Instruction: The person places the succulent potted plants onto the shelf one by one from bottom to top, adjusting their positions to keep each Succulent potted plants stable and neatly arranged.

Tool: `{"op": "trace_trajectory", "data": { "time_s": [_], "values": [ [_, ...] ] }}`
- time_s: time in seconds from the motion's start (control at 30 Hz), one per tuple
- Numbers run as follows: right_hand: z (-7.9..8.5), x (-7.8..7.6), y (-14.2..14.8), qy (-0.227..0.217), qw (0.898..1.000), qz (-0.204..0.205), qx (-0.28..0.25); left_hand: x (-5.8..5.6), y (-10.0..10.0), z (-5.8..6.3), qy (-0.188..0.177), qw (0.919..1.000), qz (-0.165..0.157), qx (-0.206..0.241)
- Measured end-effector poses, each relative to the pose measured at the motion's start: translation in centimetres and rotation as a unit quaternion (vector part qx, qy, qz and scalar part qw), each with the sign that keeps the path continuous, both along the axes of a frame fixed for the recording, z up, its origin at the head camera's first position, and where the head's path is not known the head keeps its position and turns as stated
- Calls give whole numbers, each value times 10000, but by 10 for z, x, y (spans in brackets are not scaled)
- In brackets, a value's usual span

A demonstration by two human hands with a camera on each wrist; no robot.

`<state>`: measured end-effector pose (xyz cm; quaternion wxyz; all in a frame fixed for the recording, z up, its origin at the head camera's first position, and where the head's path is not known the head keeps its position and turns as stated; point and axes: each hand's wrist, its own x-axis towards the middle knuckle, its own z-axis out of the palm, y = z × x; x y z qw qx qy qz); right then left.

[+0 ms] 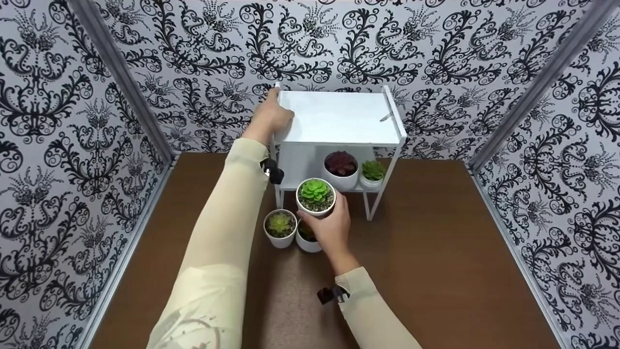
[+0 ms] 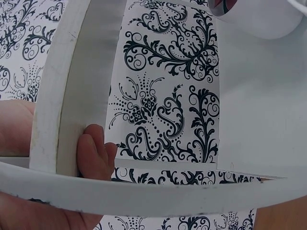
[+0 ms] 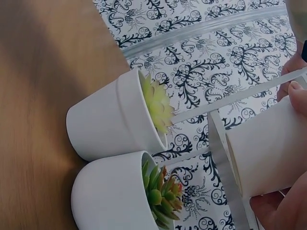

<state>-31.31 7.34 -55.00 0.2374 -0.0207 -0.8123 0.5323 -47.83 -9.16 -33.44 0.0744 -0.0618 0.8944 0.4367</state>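
In the head view my right hand [image 1: 335, 227] grips a white pot with a bright green succulent [image 1: 315, 190], raised in front of the shelf. The right wrist view shows the side of this pot [image 3: 268, 149] with fingers [image 3: 266, 207] around it. My left hand [image 1: 271, 117] holds the upper left side of a white two-tier shelf [image 1: 339, 118]. In the left wrist view its fingers [image 2: 93, 152] curl round the white frame. Below the held pot stand a pot with a pale green succulent [image 1: 280, 224] and another potted succulent [image 3: 165, 191], partly hidden by my right hand in the head view.
On the shelf's lower tier stand a dark red potted succulent [image 1: 341, 165] and a small green one [image 1: 373, 172] beside the right leg. The shelf stands on a brown wooden table [image 1: 436, 252]. Patterned walls [image 1: 484, 63] enclose the table at the back and sides.
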Motion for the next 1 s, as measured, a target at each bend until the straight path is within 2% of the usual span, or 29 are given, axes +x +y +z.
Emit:
{"op": "trace_trajectory", "data": {
  "time_s": [0.3, 0.57, 1.0],
  "values": [
    [1, -3, -6, 86, 10000, -30, -30, -1, 1, 1, -88, 10000, 14, -33],
    [1, -7, -9, 117, 9999, -42, -81, -3, -1, -2, 95, 10000, -10, 5],
    [9, -12, -13, 107, 9997, -151, -175, -4, 0, -3, 97, 9999, -23, -56]
  ]
}}
